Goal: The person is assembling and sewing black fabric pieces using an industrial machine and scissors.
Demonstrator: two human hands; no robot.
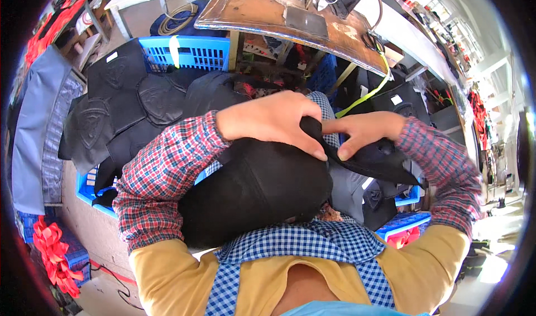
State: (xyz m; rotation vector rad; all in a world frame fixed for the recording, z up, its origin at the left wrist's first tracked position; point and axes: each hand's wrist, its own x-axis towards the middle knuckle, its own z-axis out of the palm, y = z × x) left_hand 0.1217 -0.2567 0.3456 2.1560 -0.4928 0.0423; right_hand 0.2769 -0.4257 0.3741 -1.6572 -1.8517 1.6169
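Observation:
Across my lap lies a large, curved piece of black fabric (pixel 262 182) that looks padded. My left hand (pixel 273 120) reaches over its top, fingers closed on the upper edge. Close by, my right hand (pixel 363 131) pinches the same edge, the two thumbs nearly meeting. A narrower black part (pixel 379 165) extends to the right below my right hand; whether it is joined to the large piece is hard to see. My fingertips behind the edge are hidden.
Black pieces with raised emblems (pixel 111 103) are piled at the left beside a blue crate (pixel 209 48). More black pieces (pixel 399 98) lie at the right. Ahead stands a worn wooden worktable (pixel 251 8), a yellow-green strap (pixel 365 95) hanging from it. Red strips (pixel 50 249) hang at lower left.

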